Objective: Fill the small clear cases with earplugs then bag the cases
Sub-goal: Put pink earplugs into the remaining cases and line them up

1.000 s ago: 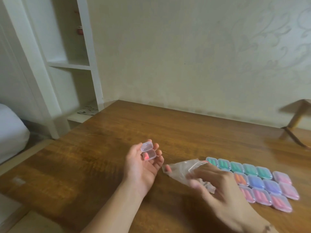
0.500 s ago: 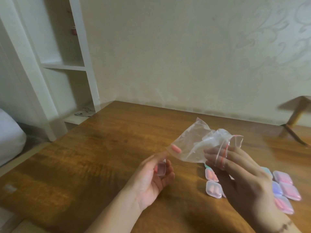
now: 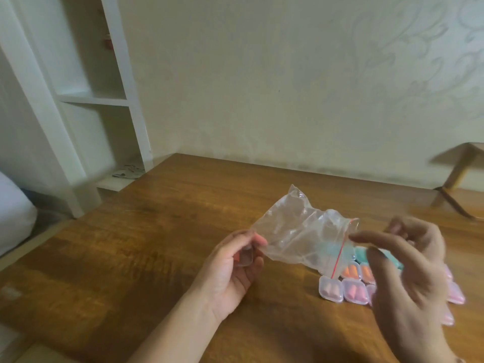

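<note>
Left hand is raised above the bench, palm up, fingers curled round a small clear case resting against the fingers; thumb and forefinger also pinch the closed corner of a crumpled clear bag; contents of the case cannot be made out. Right hand is at the bag's mouth, fingers spread and loosely bent, blurred; whether it actually grips the bag's red-striped edge cannot be told. The bag hangs between the two hands, clear of the bench, its mouth toward the right. Filled cases lie in rows on the bench at near right, partly hidden behind the bag and the right hand; orange and pink earplugs show in the nearest ones, teal in those farther back. Beyond the bench, a pale patterned wall; white shelving at far left; a wooden stand at far right.
</note>
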Demonstrator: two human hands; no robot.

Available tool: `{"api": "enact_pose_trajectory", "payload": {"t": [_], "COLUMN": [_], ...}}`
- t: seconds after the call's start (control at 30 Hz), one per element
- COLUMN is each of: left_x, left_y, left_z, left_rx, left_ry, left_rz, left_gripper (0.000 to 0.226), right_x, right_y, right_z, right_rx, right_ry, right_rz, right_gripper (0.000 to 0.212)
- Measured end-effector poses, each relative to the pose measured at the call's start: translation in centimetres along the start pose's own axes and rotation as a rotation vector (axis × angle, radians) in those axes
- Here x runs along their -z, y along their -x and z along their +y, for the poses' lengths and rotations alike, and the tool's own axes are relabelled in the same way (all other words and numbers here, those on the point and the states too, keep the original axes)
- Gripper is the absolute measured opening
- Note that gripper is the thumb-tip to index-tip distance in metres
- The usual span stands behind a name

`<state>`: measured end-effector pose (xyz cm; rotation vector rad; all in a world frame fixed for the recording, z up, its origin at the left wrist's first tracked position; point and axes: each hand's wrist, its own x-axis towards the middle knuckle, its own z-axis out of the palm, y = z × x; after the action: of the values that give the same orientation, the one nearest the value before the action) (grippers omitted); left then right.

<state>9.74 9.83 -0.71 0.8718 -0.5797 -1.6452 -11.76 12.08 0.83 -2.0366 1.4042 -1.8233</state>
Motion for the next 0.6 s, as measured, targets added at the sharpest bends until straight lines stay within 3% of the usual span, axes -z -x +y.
{"api": "enact_pose_trajectory", "payload": {"t": [0.03,0.1,0.17,0.3,0.37,0.5,0.6], "left_x": [-0.1,-0.2,-0.3,-0.4,-0.5,-0.6,-0.6], "left_y": [0.0,0.1,0.1,-0.1,0.0,0.1,0.1], "left_z": [0.0,0.0,-0.1,-0.1,-0.2,-0.5,-0.6], "left_rx": [0.001,0.006,0.013,0.012,0.008,0.017,0.003], "left_ry": [-0.004,0.001,0.010,0.044,0.050,0.011,0.008], "left_rz": [0.003,-0.014,-0.034,-0.059,-0.092,-0.143,-0.137], "left_gripper": [0.014,0.015,0.015,0.012,0.010,0.005,0.004], "right_x": [-0.6,-1.6,-2.1,-2.6,-2.7,-2.7,-2.4], "right_y": [0.0,0.0,-0.2,-0.2,-0.1,0.0,0.4], "right_z": [-0.1,-0.3,-0.5,-1.2,-1.6,-2.6,-2.0], "right_rx": [-0.160,-0.362,-0.533,-0.762,-0.761,-0.618,-0.629], "right_ry": [-0.055,-0.118,-0.243,-0.555,-0.593,-0.621,-0.582], "right_rz": [0.011,-0.137,-0.268,-0.370,-0.435,-0.480,-0.448], "right_gripper": [0.019,0.009,0.021,0.036,0.035,0.007,0.023]}}
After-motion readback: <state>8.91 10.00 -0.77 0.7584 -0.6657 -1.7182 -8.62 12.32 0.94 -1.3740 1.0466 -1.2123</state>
